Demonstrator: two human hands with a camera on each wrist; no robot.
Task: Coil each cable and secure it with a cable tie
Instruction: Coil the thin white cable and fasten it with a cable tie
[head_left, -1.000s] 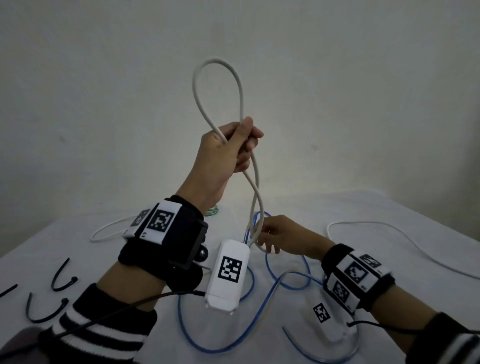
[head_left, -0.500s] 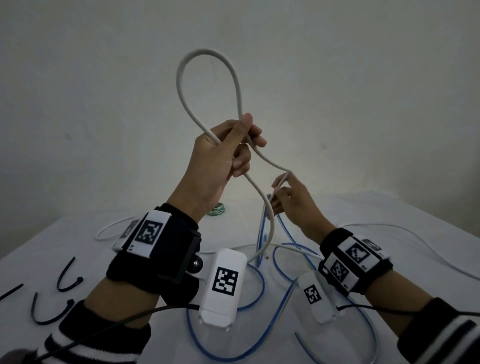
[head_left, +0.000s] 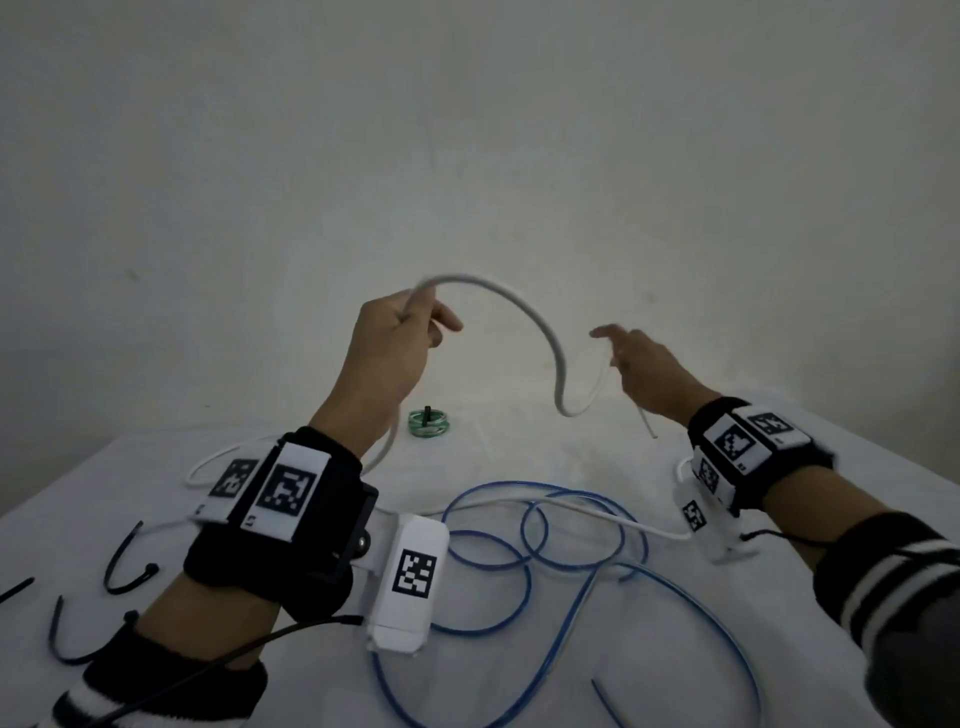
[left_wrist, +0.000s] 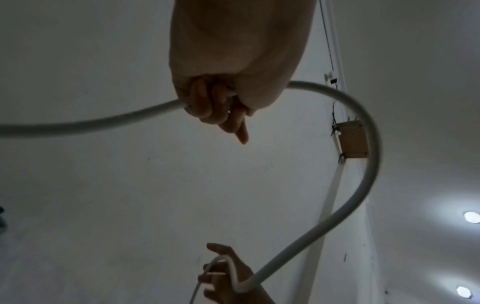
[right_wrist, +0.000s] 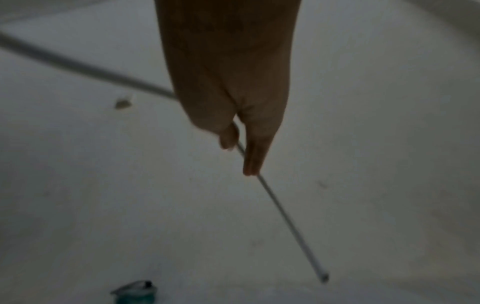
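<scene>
The white cable (head_left: 524, 317) is held above the table (head_left: 519, 452), arching between both hands: it is gripped in the curled fingers of the left hand (head_left: 387, 353) and pinched near its free end by the right hand (head_left: 636, 366). Coiling appears to be in hand, with no loop formed. The span should next be brought to the left hand as a loop; the black cable ties (head_left: 124, 571) remain untouched beside the blue cable (head_left: 519, 566).
</scene>
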